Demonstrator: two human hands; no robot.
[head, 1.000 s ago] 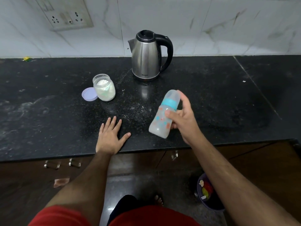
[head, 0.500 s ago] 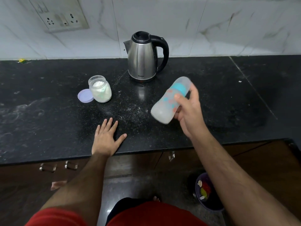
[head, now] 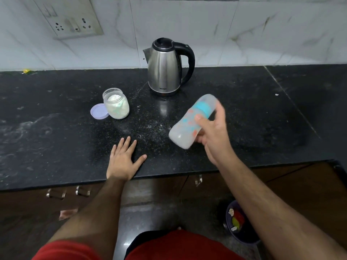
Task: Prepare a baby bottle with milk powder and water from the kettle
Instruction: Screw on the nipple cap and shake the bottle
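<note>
My right hand (head: 214,136) grips a baby bottle (head: 189,122) above the black counter (head: 56,132). The bottle is capped, has a blue collar and holds cloudy white liquid. It is tilted steeply, base toward me and to the left, and looks motion-blurred. My left hand (head: 123,159) lies flat near the counter's front edge, fingers spread, holding nothing. A steel kettle (head: 165,70) with a black handle stands at the back by the wall. Left of it an open jar of white milk powder (head: 116,106) stands next to its purple lid (head: 99,111).
White powder is scattered over the counter between the jar and the bottle. A wall socket (head: 73,25) sits on the marble tiles at the upper left. Brown drawers with metal handles (head: 82,191) run under the counter. A small dark bin (head: 238,222) stands on the floor.
The bottle swung from nearly upright to a steep tilt, rose, then came back down slightly, in a shaking motion. My left hand has stayed flat on the counter.
</note>
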